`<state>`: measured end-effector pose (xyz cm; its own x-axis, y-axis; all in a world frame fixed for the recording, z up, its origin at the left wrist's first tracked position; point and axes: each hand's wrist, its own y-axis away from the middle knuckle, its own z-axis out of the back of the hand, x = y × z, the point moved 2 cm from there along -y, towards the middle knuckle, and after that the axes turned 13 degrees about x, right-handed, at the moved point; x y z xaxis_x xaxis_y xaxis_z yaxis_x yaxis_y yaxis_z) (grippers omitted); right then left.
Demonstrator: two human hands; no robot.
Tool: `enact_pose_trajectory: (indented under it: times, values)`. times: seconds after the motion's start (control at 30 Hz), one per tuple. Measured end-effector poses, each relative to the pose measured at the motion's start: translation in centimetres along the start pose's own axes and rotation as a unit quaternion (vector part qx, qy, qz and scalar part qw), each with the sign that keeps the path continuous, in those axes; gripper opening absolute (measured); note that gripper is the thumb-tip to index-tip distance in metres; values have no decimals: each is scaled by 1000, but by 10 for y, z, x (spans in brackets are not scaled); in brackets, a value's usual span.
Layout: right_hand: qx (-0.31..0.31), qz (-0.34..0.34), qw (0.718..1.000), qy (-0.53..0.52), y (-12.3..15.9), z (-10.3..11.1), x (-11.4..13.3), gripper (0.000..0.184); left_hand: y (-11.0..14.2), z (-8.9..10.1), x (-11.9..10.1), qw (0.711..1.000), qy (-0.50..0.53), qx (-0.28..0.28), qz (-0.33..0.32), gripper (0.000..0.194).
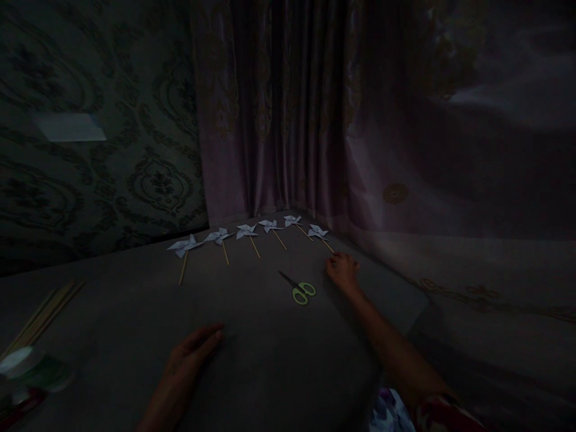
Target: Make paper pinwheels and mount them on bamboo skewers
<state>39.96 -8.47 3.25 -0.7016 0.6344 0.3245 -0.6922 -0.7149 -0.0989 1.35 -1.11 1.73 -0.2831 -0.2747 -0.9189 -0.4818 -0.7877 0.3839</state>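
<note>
At the right end of a row of several paper pinwheels, the last pinwheel [317, 232] lies with its thin wooden stick running to my right hand [344, 271]. The fingers of that hand are closed on the stick's lower end. Nearest to it on the table is a pair of scissors [300, 290] with yellow-green handles, the blades pointing away to the left. My left hand [191, 357] rests on the table in front, fingers stretched out to the right, with nothing in it. The leftmost pinwheel [185, 245] lies beyond it, with its stick toward me.
A bundle of wooden sticks [42, 315] lies on the grey table [256, 366] at the left. By it are a green bottle with a white cap [42, 367] and a red object [22, 403]. Curtains [279, 120] and a patterned wall [103, 150] border the table's far side.
</note>
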Motion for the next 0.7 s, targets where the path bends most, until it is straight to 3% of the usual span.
enact_pose_trajectory:
  times: [0.17,0.2,0.4,0.57,0.7]
  values:
    - [24,143,989,-26,25,-15,52,21,1,-2,0,1000,7,11,-3,57]
    - [30,198,979,-44,31,-17,64,21,2,-3,-2,1000,5,7,-2,57]
    - [82,381,919,-67,64,-33,126,19,8,-9,-10,1000,-12,-5,-9,49]
    - [129,448,884,-47,80,-49,159,18,6,-3,-8,999,-20,28,-18,46]
    - [169,500,849,-30,93,-60,173,19,8,10,-14,1000,-11,4,-23,49]
